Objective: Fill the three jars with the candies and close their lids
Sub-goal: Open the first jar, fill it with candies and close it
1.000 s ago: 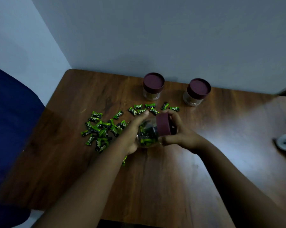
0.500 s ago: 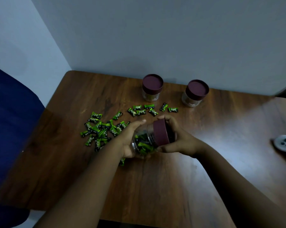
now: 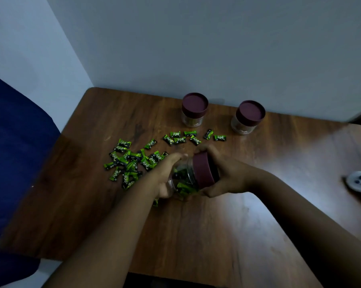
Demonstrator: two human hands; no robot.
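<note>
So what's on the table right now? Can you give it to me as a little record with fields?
held jar: tilted on its side, candies inside
its lid: maroon, on the jar mouth
left hand: grips the jar body
right hand: grips the lid
back jars: two, upright, lidded
loose candies: green wrappers, scattered on the table
white device: right edge

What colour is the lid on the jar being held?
Dark maroon lid, like the two jars at the back; seen in the head view.
</note>
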